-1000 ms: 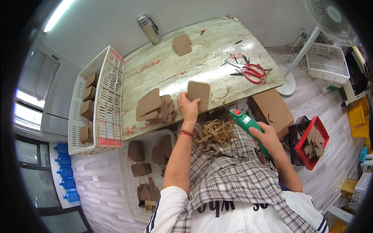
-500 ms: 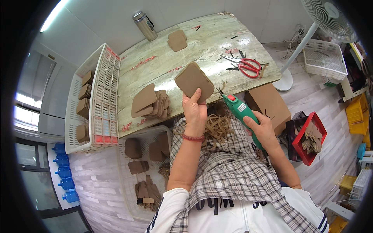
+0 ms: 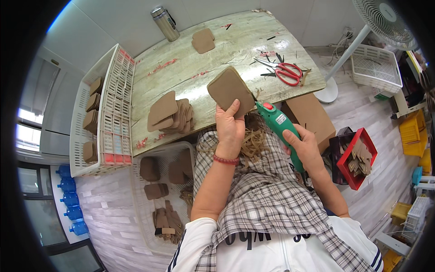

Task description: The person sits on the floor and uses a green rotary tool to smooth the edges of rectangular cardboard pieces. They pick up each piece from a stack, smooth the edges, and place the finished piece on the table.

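Observation:
A flat brown square with rounded corners (image 3: 227,86), perhaps fabric or leather, is pinched at its lower part by my left hand (image 3: 230,129), thumb on top. My right hand (image 3: 304,147) is wrapped round a green handheld electric cutter (image 3: 277,121) with a red button. The cutter's dark tip meets the right edge of the piece; the blades themselves are partly hidden there. Below my hands, thin tan trimmings (image 3: 254,143) lie on the checked apron (image 3: 258,195). To the left, a stack of similar brown pieces (image 3: 164,110) rests near the table's front edge.
Red-handled scissors (image 3: 288,74) lie among dark scraps on the table (image 3: 190,81). Farther back are two more pieces (image 3: 203,41) and a steel flask (image 3: 165,25). White crates (image 3: 117,109) hold brown pieces at left. A red box (image 3: 359,158) and a fan (image 3: 385,22) stand at right.
The cutter's tip, a little apart from the brown piece before, now touches its right edge. The piece has tilted slightly, and the whole view has shifted a little.

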`<state>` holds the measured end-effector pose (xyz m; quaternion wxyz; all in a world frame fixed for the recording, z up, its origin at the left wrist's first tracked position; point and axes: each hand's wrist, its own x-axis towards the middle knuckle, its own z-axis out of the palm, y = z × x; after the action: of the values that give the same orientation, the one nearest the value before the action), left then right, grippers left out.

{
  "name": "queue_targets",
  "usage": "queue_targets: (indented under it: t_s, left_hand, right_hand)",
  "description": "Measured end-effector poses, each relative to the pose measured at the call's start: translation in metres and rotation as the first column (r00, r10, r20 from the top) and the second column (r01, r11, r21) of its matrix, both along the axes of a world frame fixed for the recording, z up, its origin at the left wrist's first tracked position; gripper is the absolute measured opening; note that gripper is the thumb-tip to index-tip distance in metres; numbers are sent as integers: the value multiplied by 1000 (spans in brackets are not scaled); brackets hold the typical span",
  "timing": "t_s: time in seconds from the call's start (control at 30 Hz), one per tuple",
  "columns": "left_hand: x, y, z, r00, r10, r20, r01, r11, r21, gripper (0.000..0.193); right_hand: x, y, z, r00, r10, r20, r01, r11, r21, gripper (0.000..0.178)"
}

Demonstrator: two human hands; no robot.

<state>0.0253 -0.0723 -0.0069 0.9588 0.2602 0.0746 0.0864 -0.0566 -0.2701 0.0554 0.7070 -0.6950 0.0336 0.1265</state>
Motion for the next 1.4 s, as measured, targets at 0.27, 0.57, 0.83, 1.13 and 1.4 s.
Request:
queue_targets:
  t_s: [0.27, 0.57, 0.83, 1.13, 1.4]
  left_hand:
    - [-17, -15, -2, 995, -96, -21, 97, 993, 61, 38]
    - [-34, -22, 4, 989, -145, -19, 146, 973, 177, 38]
    - [-39, -17, 2, 978, -208, -13, 206, 952, 227, 38]
    - [-43, -8, -6, 971, -236, -41, 238, 930, 279, 40]
    - [-50, 10, 5, 942, -305, -137, 334, 874, 353, 40]
  right_hand:
    - [3, -3, -2, 999, -46, 10, 47, 998, -47, 35]
    - [8, -15, -5, 999, -43, -11, 43, 999, 11, 36]
    - [10, -25, -5, 1000, -27, -15, 28, 999, 39, 38]
    - [9, -29, -2, 1000, 2, -18, 0, 996, 84, 38]
    - [6, -40, -2, 998, 45, -49, -40, 996, 85, 35]
